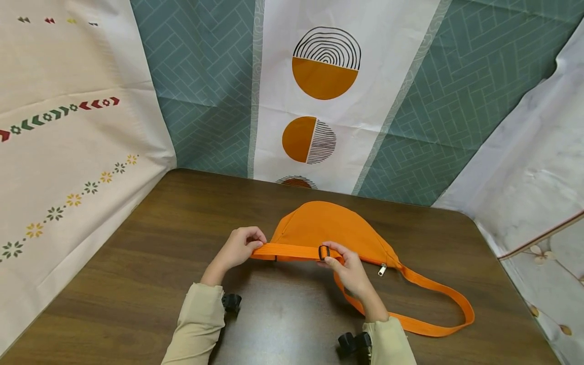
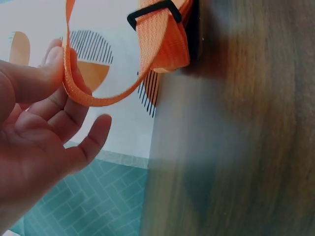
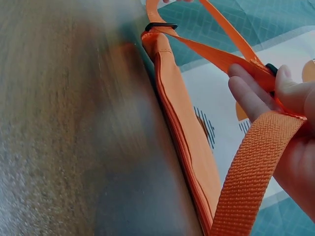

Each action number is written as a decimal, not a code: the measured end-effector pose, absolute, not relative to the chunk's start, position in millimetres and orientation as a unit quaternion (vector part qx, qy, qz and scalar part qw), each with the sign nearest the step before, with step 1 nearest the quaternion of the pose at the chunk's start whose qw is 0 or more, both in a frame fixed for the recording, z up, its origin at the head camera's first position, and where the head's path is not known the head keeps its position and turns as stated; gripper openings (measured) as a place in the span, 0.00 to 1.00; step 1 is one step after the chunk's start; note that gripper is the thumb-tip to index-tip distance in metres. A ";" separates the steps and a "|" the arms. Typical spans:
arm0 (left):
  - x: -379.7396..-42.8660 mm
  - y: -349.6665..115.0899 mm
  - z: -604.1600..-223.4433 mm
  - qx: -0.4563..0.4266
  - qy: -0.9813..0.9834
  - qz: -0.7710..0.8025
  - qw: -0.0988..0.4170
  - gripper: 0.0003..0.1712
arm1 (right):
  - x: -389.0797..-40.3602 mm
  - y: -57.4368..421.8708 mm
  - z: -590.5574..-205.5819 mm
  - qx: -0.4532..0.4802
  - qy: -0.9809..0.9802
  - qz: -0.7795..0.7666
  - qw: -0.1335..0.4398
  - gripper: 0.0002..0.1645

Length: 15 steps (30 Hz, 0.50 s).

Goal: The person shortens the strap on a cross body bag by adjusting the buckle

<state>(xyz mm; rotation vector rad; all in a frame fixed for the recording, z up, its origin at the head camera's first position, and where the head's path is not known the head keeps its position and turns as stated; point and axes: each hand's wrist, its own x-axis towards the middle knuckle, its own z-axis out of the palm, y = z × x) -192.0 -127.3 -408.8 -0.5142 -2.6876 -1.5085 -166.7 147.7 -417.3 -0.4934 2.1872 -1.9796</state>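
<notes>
An orange waist bag (image 1: 319, 225) lies on the dark wooden table, its zipper pull (image 1: 382, 269) at the lower right. My left hand (image 1: 239, 248) pinches a loop of the orange strap (image 2: 98, 101) between thumb and fingers, left of the bag. At the bag's front my right hand (image 1: 349, 268) grips the strap at a black slide buckle (image 1: 324, 252). Between the hands the strap runs nearly straight. A second black buckle (image 2: 155, 12) sits at the bag's end in the left wrist view. From the right hand the strap hangs down and loops across the table.
The brown table (image 1: 114, 284) stretches around the bag. Patterned cloth hangs behind it, with a teal and white curtain (image 1: 205, 91) at the back. Pale cloths (image 1: 68, 167) flank both sides. The strap's loop (image 1: 465, 314) lies toward the right.
</notes>
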 end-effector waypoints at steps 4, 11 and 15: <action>-191.8 -129.2 -410.5 -0.160 -0.860 -0.485 0.005 0.07 | -166.9 148.8 -418.4 -0.163 0.733 -0.656 0.077 0.21; -192.9 -128.5 -411.4 -0.154 -0.866 -0.475 0.019 0.05 | -167.7 147.6 -418.3 -0.173 0.713 -0.673 0.095 0.24; -193.5 -126.4 -411.3 -0.146 -0.865 -0.479 0.020 0.03 | -168.2 146.8 -418.6 -0.173 0.714 -0.673 0.093 0.24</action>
